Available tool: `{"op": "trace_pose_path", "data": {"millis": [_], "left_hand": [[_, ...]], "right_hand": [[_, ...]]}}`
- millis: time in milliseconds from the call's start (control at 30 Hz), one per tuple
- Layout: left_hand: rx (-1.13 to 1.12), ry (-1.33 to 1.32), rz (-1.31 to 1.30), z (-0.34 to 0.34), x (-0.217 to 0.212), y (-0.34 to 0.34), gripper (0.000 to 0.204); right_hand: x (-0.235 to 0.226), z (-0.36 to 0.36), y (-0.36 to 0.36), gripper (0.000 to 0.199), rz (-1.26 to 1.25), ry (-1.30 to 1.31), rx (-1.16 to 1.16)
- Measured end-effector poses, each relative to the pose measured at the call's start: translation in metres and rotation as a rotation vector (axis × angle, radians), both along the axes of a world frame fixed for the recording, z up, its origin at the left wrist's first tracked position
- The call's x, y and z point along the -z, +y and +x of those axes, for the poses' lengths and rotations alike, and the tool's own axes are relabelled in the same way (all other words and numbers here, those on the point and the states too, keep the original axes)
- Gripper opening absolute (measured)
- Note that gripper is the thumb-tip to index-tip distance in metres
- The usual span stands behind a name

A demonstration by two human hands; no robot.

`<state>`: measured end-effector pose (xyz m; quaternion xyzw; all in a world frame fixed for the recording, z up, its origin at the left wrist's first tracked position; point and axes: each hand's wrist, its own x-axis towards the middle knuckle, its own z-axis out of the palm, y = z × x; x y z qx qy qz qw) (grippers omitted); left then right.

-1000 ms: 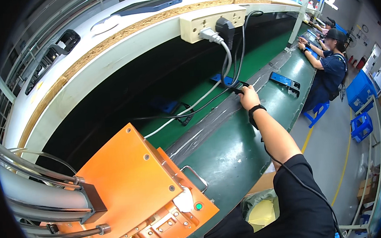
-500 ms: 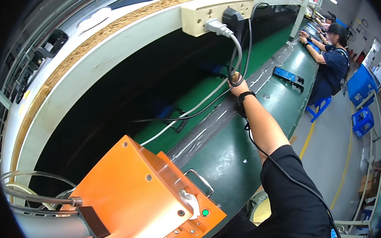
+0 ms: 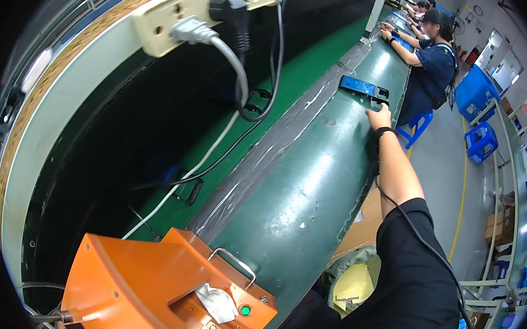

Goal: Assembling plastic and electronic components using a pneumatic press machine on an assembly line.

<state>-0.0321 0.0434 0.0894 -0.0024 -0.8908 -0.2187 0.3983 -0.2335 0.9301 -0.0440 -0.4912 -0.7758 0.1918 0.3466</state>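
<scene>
My right hand (image 3: 380,118) reaches forward over the green bench (image 3: 290,193), with its thumb and a fingertip apart. It is at the near end of a flat blue-and-black device (image 3: 359,86) that lies on the bench. The fingertips are close to the device's black end frame, and whether they touch it is too small to make out. A black wrist strap (image 3: 385,131) with a cord (image 3: 417,230) running back along my arm is on this wrist. My left hand is outside the view.
An orange machine (image 3: 119,293) with a green button and a white cloth (image 3: 217,303) stands at lower left. Cables hang from a power strip (image 3: 160,33) over the dark green belt (image 3: 226,161). A seated co-worker (image 3: 438,58) is beyond the device; a yellow-lined bin (image 3: 353,284) is below.
My right hand has moved away from the hanging cables at the belt's edge, rightward to the blue-and-black device. The view has shifted. The device stays in place on the bench.
</scene>
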Motion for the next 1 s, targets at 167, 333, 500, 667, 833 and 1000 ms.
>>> {"op": "trace_pose_path", "data": {"millis": [167,333,500,667,833,1000], "left_hand": [[-0.078,-0.033,0.328,-0.001,0.000,0.014,0.032],[0.016,-0.060,0.649,-0.008,0.006,0.017,0.037],[-0.054,-0.095,0.671,-0.001,0.002,0.020,0.043],[-0.148,-0.113,0.988,-0.014,-0.007,0.023,0.041],[-0.188,-0.130,0.847,-0.005,-0.002,0.019,0.038],[-0.346,-0.162,0.760,-0.009,-0.014,0.039,0.036]], "right_hand": [[-0.021,0.005,0.012,0.093,-0.395,0.103,0.027],[-0.024,0.018,0.041,0.103,-0.543,0.019,-0.076],[-0.036,0.000,0.021,0.094,-0.674,0.023,-0.136],[0.001,-0.043,0.053,0.092,-0.390,0.022,-0.328],[-0.032,-0.117,-0.019,0.127,-0.562,-0.084,-0.426],[-0.058,-0.176,-0.100,0.114,-0.464,-0.425,-0.363]]}}
